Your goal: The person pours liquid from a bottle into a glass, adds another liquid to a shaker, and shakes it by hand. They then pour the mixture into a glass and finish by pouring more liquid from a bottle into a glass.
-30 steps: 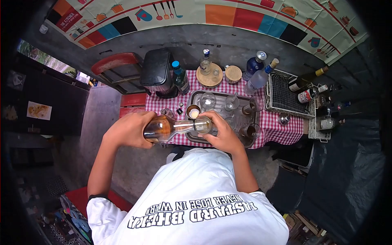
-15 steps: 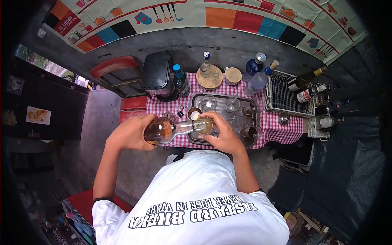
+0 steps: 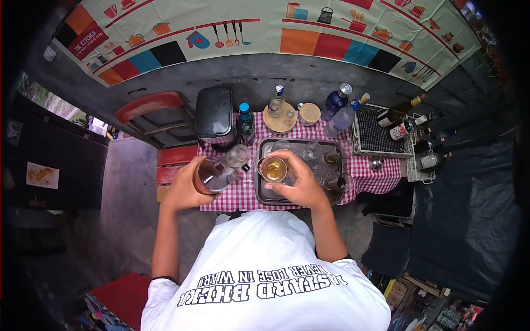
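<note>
My left hand (image 3: 185, 185) is wrapped round a clear glass bottle (image 3: 210, 175) of brown liquid, its neck now tilted up and blurred by motion. My right hand (image 3: 303, 185) grips a small drinking glass (image 3: 274, 169) with amber liquid in the bottom, held over the left side of a dark serving tray (image 3: 263, 193). Bottle and glass are apart. On the tray stand several glasses, among them a clear one (image 3: 312, 151) and a dark-looking one (image 3: 334, 183) at the right. A small black cap-like object (image 3: 246, 167) lies between my hands.
Behind the tray stand a black container (image 3: 214, 113), a blue-capped bottle (image 3: 246, 128), a round wooden board (image 3: 279, 124) bearing a bottle, a wooden-lidded cup (image 3: 309, 113) and a blue bottle (image 3: 335, 102). A wire basket (image 3: 362, 148) and several bottles are at the right.
The bottle has swung away from the glass, its neck going from level at the glass's mouth to raised. My right hand has turned the glass more upright, showing amber liquid inside.
</note>
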`<state>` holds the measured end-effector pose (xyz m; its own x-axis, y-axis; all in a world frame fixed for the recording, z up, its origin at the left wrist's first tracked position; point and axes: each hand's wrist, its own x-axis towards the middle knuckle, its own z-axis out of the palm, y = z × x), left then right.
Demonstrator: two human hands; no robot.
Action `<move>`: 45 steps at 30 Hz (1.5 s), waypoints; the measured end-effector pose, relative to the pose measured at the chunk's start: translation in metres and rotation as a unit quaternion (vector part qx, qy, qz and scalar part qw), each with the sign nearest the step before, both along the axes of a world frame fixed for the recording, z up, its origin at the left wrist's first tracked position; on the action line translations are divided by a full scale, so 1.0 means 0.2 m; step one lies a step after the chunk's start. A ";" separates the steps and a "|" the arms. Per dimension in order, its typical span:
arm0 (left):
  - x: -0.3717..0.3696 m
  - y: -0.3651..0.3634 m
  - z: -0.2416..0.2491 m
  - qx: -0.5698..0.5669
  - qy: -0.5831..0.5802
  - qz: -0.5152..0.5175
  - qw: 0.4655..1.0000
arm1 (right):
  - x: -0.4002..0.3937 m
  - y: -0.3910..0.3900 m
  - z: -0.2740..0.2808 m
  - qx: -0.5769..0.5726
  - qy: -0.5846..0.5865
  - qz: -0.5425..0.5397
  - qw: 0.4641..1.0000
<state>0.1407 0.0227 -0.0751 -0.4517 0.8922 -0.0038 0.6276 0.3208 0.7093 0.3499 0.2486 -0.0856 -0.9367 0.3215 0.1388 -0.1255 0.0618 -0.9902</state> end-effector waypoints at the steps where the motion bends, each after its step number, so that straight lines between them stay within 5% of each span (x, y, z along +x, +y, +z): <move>1: 0.00 -0.01 -0.03 0.036 -0.007 0.039 0.999 | -0.01 -0.02 0.00 0.009 0.000 -0.011 1.000; 13: -0.12 -0.17 -0.71 0.201 -0.173 0.207 0.942 | -0.03 -0.21 -0.24 0.031 -0.129 -0.127 0.983; 25: -0.31 -0.06 -1.18 0.173 -0.153 0.172 0.958 | 0.01 -0.26 -0.56 0.118 -0.257 -0.233 0.930; 34: -0.38 0.05 -1.38 0.178 -0.054 0.160 0.969 | -0.07 -0.09 -0.74 0.214 -0.327 -0.178 0.903; 45: -0.38 0.03 -1.51 0.240 -0.198 0.184 0.932 | -0.23 0.08 -0.78 0.356 -0.426 -0.039 0.831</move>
<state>0.0642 0.0296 -0.3773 -0.7754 0.6190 0.1252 0.1969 0.0486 0.9792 0.3048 0.2648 -0.2412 -0.7726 0.5068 -0.3824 0.6342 0.6442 -0.4274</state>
